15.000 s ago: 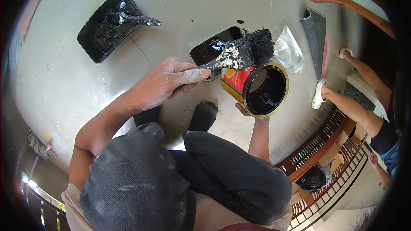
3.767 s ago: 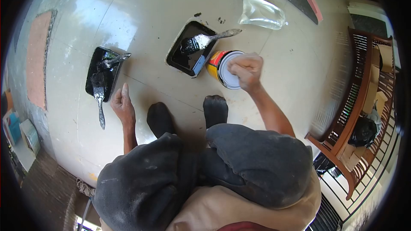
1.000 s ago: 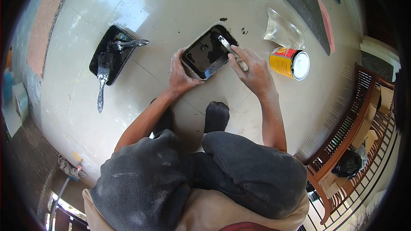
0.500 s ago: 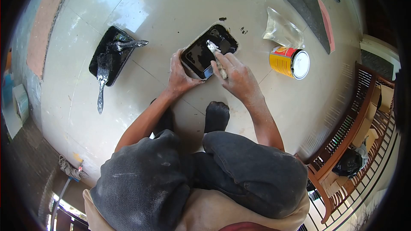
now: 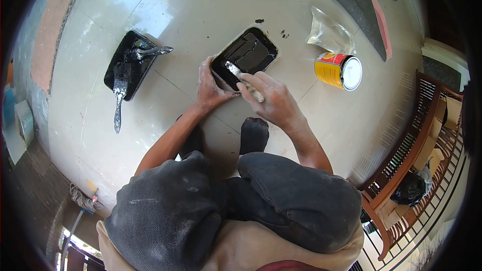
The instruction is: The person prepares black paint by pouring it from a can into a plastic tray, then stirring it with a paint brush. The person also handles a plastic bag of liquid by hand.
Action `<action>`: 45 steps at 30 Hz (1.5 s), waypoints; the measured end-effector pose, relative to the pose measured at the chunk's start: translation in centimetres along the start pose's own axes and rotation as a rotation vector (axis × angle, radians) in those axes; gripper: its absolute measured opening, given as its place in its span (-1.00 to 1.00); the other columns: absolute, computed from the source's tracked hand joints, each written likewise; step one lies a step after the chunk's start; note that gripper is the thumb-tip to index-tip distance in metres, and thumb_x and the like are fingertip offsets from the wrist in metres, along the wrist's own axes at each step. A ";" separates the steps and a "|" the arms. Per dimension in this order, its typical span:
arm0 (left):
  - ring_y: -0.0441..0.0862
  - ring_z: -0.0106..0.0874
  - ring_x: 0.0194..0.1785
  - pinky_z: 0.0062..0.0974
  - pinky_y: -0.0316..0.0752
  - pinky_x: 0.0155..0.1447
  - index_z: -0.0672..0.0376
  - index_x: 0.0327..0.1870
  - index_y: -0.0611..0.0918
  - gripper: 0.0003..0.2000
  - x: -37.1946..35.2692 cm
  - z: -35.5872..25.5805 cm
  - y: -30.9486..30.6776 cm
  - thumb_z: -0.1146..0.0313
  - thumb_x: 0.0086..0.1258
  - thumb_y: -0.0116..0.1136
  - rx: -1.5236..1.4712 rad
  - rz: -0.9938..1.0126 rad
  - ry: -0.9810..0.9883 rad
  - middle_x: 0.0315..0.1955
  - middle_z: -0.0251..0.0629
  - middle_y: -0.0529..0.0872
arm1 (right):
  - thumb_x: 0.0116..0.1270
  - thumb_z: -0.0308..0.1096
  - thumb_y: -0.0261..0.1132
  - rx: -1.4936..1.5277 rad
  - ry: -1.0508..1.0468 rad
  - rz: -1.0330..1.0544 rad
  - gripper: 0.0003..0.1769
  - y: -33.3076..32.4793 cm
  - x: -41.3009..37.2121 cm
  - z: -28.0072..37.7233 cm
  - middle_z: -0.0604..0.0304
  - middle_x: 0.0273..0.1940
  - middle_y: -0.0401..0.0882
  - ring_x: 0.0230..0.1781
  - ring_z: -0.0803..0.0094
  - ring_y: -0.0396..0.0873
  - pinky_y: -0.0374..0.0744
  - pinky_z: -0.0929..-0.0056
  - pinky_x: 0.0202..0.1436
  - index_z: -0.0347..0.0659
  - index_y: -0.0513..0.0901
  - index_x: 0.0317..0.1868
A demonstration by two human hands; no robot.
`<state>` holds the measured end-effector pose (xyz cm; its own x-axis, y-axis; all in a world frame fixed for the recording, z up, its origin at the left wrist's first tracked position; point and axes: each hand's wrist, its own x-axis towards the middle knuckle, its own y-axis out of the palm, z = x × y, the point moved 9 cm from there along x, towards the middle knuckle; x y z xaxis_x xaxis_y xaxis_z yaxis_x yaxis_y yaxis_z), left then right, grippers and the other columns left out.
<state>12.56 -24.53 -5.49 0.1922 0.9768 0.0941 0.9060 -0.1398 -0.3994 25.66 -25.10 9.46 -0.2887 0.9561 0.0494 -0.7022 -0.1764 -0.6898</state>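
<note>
A rectangular tub (image 5: pixel 271 63) of glossy black paint stands on the floor in front of me. My left hand (image 5: pixel 210 88) grips its near left side, thumb along the near edge and fingers around the left wall. In my right hand (image 5: pixel 273 97) is a paint-smeared paintbrush (image 5: pixel 234 69), held by its pale handle over the tub's near left part. Its bristles cannot be made out against the dark paint. Ridged streaks mark the paint surface. To the left, a black tray (image 5: pixel 134 83) holds two paint-covered brushes (image 5: pixel 119 88), their handles sticking out past the rim.
A yellow and red can (image 5: pixel 329 69) with a white end lies to the right, beside a clear plastic bag (image 5: pixel 329 35). Farther off lies a dark grey sheet (image 5: pixel 362 12). A wooden bench (image 5: pixel 401 170) runs along the right; a mop (image 5: pixel 83 198) is at lower left.
My right hand has drawn the paintbrush toward me and left across the tub. Fresh streaks show in the paint. My left hand keeps its grip on the tub.
</note>
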 end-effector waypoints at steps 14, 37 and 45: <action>0.37 -0.07 0.23 -0.18 0.31 0.35 0.31 0.35 0.22 0.12 -0.1 1.2 0.7 0.22 -0.33 0.70 -0.099 0.035 -0.085 0.12 -0.05 0.40 | 0.31 -0.42 0.36 0.115 0.186 -0.013 -0.82 -1.7 -0.9 -4.4 0.00 -0.22 0.72 -0.22 0.13 0.72 0.63 0.32 -0.12 -0.31 0.70 -0.12; 0.41 -0.12 0.22 -0.20 0.33 0.33 0.29 0.33 0.26 0.09 -0.2 1.3 0.7 0.15 -0.30 0.70 -0.169 0.000 -0.075 0.11 -0.08 0.42 | 0.31 -0.42 0.34 -0.003 -0.069 -0.170 -0.82 0.6 -0.5 -3.0 0.10 -0.43 0.50 -0.48 0.13 0.56 0.57 0.24 -0.41 -0.28 0.60 -0.12; 0.38 -0.10 0.24 -0.20 0.30 0.36 0.30 0.36 0.22 0.13 -0.2 1.2 0.7 0.15 -0.31 0.70 -0.118 0.029 -0.091 0.14 -0.07 0.41 | 0.28 -0.45 0.36 0.179 0.069 -0.215 -0.90 -0.6 -2.9 -4.3 0.02 -0.33 0.68 -0.35 0.12 0.70 0.64 0.30 -0.29 -0.28 0.66 -0.21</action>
<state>12.69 -24.62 -6.88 0.1886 0.9821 -0.0014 0.9397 -0.1809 -0.2901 29.68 -26.73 6.60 -0.0800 0.9886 0.1275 -0.8481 -0.0003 -0.5298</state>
